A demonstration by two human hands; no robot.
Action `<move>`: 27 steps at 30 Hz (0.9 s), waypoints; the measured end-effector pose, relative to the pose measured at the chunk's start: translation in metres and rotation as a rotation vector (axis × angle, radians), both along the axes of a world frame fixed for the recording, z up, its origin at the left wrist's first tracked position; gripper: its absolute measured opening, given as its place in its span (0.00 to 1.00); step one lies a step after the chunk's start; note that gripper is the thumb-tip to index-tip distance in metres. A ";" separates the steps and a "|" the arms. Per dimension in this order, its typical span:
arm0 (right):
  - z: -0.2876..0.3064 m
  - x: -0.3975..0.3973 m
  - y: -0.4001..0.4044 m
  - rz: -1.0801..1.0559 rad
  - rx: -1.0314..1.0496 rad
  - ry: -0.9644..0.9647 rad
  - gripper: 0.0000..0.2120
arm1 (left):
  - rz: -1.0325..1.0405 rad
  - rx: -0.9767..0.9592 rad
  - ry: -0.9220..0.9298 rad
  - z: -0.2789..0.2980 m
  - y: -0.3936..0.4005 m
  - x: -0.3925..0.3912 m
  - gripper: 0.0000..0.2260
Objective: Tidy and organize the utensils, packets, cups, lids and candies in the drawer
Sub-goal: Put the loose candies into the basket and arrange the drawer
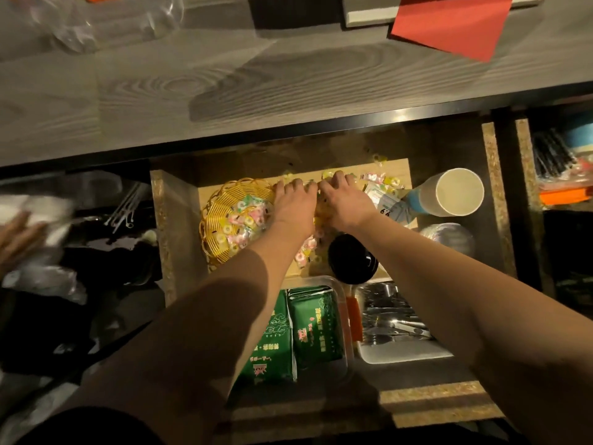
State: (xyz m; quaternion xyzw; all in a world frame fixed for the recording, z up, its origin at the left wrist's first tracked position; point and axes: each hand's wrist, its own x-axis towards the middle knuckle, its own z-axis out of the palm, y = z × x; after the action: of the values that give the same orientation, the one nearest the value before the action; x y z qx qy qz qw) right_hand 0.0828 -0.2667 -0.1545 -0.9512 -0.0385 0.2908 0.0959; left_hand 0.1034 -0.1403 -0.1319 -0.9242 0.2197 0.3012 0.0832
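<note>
Both hands, left (293, 203) and right (345, 203), together over loose candies (378, 179), fingers seemingly curled on some; we gather them for basket (213, 226).

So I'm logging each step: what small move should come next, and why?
Probably sweep the loose wrapped candies leftward into the yellow wire basket. Both the left hand and right hand are already on the scattered pile beside it, and the basket already holds similar candies.

Both arms reach forward, left hand (293, 203) and right hand (345, 203) side by side.
</note>
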 end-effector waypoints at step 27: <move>0.088 -0.055 0.050 -1.068 1.180 0.040 0.10 | 1.081 -0.899 0.128 0.066 0.092 -0.050 0.14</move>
State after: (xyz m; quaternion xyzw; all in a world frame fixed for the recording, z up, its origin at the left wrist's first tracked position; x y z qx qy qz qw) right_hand 0.0281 -0.2172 -0.0667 -0.6278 0.2767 0.1541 0.7110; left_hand 0.0537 -0.0488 -0.0657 -0.8291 -0.1625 0.2342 -0.4810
